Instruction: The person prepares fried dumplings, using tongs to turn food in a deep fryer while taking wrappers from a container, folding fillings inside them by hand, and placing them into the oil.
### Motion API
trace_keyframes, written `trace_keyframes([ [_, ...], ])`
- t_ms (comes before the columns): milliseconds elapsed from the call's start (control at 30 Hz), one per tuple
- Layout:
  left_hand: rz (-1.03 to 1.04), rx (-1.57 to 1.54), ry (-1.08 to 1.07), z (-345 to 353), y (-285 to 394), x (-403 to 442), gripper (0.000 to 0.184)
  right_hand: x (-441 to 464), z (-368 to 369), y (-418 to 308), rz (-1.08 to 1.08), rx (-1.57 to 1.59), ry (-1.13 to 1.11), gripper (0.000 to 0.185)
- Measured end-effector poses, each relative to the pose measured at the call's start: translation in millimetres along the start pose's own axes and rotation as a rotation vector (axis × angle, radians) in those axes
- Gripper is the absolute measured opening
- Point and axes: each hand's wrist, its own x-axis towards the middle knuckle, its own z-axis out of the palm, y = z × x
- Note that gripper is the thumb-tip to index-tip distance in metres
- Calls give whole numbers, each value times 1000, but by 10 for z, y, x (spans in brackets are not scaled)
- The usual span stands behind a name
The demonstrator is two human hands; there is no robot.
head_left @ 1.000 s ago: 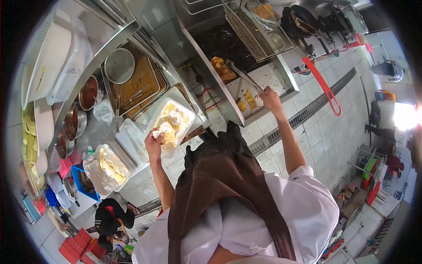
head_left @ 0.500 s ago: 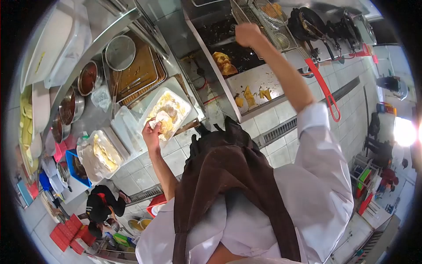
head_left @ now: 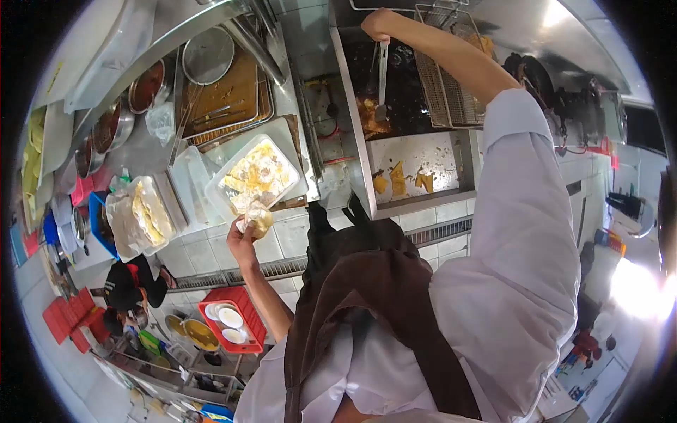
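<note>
My left hand (head_left: 243, 243) pinches a flour-coated piece of food (head_left: 257, 218) just beyond the near edge of a white tub (head_left: 288, 194). Flour and pale yellow pieces (head_left: 257, 173) fill that tub. Over the fryer, my right hand (head_left: 377, 25) is closed around the top of metal tongs (head_left: 383, 70), which point down into the dark oil (head_left: 407, 92). Browned food (head_left: 370, 118) is frying beside the tongs' tip. Several fried pieces (head_left: 398, 178) lie on the metal ledge in front of the oil.
A wire fry basket (head_left: 441, 81) sits at the fryer's right. Left of the tub are a baking tray (head_left: 218, 99) with a strainer (head_left: 209, 56), sauce bowls (head_left: 147, 88) and another food container (head_left: 148, 211). A red crate (head_left: 257, 326) holds plates; a person (head_left: 130, 285) is at lower left.
My left hand has lifted the coated piece from the tub toward me. My right hand has shifted further over the fryer, and the tongs now show in the oil. The view has turned.
</note>
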Motion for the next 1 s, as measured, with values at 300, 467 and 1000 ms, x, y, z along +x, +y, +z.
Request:
trace_keyframes([
  [300, 45, -193, 123, 59, 86, -193, 22, -656, -393, -31, -155, 82, 143, 14],
  [467, 48, -252, 93, 141, 272, -109, 24, -1741, -153, -541, -187, 364, 313, 15],
  [1000, 141, -196, -184, 134, 611, 708, 30, -2494, 286, -975, 6, 446, 257, 13],
])
